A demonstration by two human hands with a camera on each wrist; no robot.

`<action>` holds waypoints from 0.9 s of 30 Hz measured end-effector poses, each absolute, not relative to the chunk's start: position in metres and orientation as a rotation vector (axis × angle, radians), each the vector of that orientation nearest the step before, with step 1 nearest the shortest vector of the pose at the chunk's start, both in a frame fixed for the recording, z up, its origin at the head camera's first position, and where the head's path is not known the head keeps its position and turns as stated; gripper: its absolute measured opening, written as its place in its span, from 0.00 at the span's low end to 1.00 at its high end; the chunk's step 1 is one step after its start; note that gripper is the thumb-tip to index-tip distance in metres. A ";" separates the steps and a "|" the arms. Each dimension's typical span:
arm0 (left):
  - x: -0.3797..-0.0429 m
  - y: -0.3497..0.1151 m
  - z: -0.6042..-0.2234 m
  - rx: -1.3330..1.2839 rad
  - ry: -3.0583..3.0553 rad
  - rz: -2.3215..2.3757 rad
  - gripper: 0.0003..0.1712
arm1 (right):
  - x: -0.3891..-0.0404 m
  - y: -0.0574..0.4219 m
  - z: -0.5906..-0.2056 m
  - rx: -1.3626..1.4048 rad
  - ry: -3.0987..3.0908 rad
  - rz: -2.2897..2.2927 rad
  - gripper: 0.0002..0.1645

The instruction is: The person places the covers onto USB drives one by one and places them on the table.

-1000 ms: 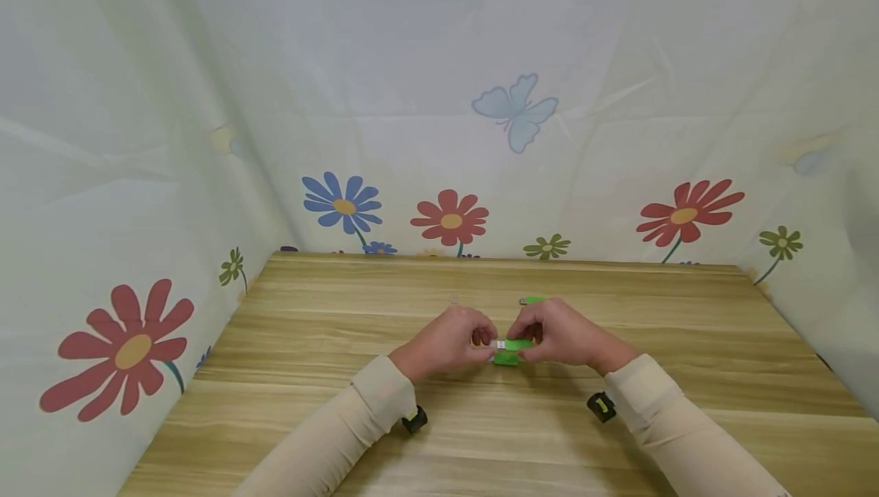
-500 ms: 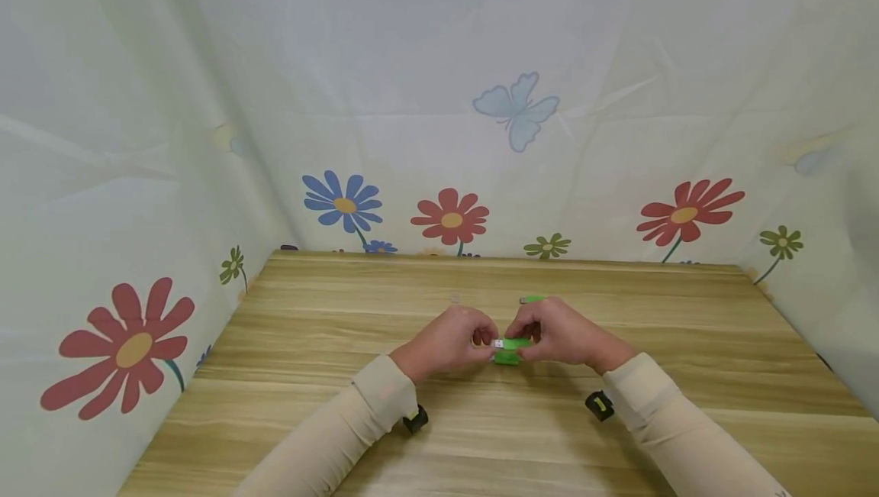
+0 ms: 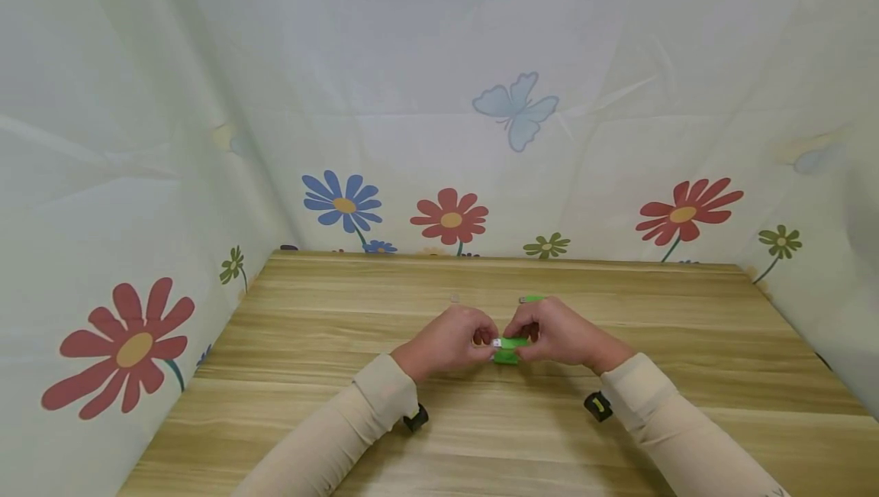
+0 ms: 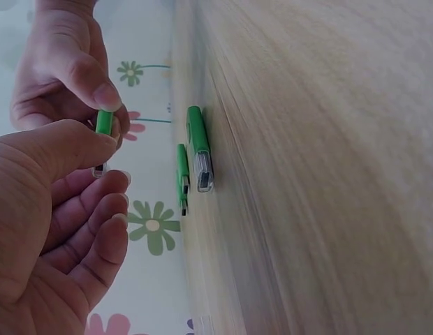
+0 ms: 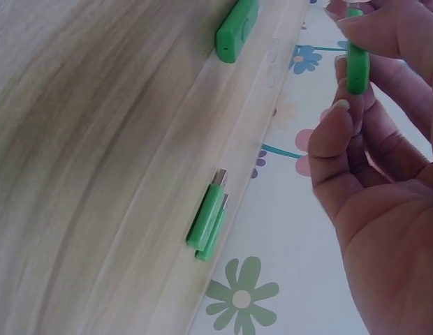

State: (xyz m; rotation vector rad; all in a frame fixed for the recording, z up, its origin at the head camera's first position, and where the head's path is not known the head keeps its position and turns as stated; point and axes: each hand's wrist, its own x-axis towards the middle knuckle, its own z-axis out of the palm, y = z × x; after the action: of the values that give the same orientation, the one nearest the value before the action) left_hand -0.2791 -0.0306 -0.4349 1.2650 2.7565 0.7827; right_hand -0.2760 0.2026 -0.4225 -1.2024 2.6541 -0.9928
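Observation:
Between both hands, above the table, is a green USB flash drive (image 3: 513,343). My right hand (image 3: 559,335) pinches its green body between thumb and fingers. A clear cap (image 4: 99,170) sits round the drive's connector end, and my left hand (image 3: 449,340) pinches it there. The left thumb covers where cap and body come together, so I cannot tell how far the cap is on. Just below the hands lies another green flash drive (image 4: 197,129) with a clear cap over its connector.
Beyond the right hand, two uncapped green flash drives (image 5: 206,218) lie side by side on the wooden table (image 3: 330,314), metal connectors bare. Small clear caps (image 5: 272,52) lie further back on the left. A flower-printed curtain (image 3: 384,138) stands along the back and sides.
My right hand has shifted slightly left with the flash drive, bringing its connector nearer the left fingers, so less of the connector end shows. My left hand has barely moved.

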 end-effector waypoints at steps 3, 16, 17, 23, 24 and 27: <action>-0.279 -0.031 -0.434 1.272 2.753 0.778 0.04 | -0.276 0.203 -0.423 -1.230 2.654 -0.996 0.12; -0.280 -0.035 -0.439 1.421 2.789 0.654 0.06 | -0.280 0.199 -0.426 -1.279 2.641 -1.004 0.13; -0.280 -0.036 -0.439 1.422 2.789 0.650 0.06 | -0.281 0.199 -0.426 -1.285 2.640 -1.004 0.13; -0.279 -0.037 -0.437 1.414 2.788 0.639 0.06 | -0.282 0.197 -0.427 -1.295 2.642 -1.011 0.13; -0.279 -0.038 -0.436 1.415 2.791 0.635 0.07 | -0.282 0.196 -0.427 -1.294 2.643 -1.013 0.13; -0.279 -0.038 -0.436 1.430 2.803 0.623 0.07 | -0.282 0.196 -0.428 -1.291 2.643 -1.019 0.13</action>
State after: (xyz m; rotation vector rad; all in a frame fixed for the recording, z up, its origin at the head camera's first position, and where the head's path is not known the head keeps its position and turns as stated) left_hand -0.2788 -0.0376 -0.4359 1.4297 2.8032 0.6227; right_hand -0.2822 0.1963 -0.4283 -1.2914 2.6432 -1.0186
